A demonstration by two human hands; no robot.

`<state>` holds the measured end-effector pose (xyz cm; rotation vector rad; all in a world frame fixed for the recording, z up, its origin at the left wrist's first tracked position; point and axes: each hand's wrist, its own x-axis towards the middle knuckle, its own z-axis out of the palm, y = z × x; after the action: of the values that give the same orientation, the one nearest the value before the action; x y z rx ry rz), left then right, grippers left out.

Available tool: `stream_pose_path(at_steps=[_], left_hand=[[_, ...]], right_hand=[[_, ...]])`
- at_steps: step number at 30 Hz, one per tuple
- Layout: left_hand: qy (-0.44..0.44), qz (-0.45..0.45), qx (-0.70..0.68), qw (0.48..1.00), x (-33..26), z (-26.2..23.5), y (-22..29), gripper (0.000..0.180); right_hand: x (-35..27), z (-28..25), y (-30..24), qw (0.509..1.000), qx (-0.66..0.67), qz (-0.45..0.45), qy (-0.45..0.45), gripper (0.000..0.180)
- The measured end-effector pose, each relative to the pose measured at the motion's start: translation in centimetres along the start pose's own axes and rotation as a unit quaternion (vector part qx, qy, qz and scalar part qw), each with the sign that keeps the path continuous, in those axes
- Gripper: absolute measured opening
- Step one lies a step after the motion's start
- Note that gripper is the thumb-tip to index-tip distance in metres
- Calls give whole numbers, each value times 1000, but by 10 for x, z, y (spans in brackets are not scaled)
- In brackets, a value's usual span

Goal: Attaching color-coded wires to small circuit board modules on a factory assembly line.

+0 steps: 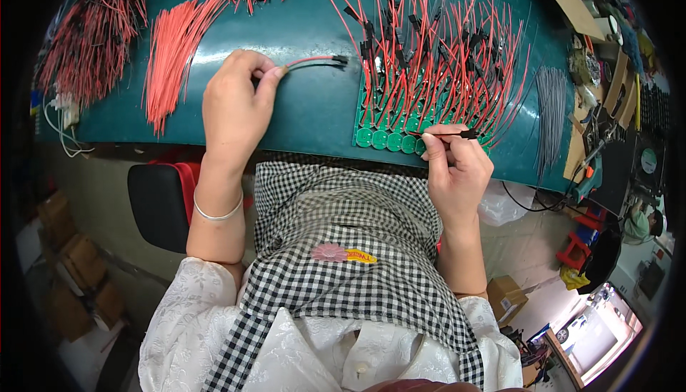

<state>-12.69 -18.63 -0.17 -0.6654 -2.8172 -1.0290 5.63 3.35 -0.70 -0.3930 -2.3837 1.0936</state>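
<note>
One bench (300, 117) carries a green circuit panel (379, 138) just beyond the right grip (461, 167), I'd guess for easy reach. That grip pinches one lead (447, 133), the left grip (239, 99) another lead (311, 59), both behind their black plugs (469, 134), seemingly keeping those clear.

By the front edge of the table (311, 110), a black-and-red chair (161, 210) is placed; farther from the table, a cardboard box (506, 298) is seen.

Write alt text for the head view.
A person's left hand holds a red-and-black connector lead; their right hand grips another at a green circuit-board panel bristling with similar leads. Bundled red wires and gray wires lie on the teal tabletop.
</note>
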Motion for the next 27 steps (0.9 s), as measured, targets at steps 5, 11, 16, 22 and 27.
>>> stream_pose_path(at_steps=[5, 11, 16, 22, 27], left_hand=[[-36, -136, -177, 974, 3, -16, -15, 12], [-47, -141, -447, 882, 5, -23, -17, 10], [-75, -147, -590, 790, 5, -31, -30, 9], [-59, -158, -676, 717, 2, -33, -26, 18], [-100, -167, -734, 651, -1, -28, -34, 20]], right_hand=[[2, -1, 2, 1000, 4, -8, -13, 7], [4, -2, -1, 1000, 2, 6, -14, 7], [3, -1, 2, 1000, -11, -8, -3, 7], [3, 0, -4, 999, -49, -2, 5, 7], [5, -1, 2, 1000, -20, -14, -5, 7]])
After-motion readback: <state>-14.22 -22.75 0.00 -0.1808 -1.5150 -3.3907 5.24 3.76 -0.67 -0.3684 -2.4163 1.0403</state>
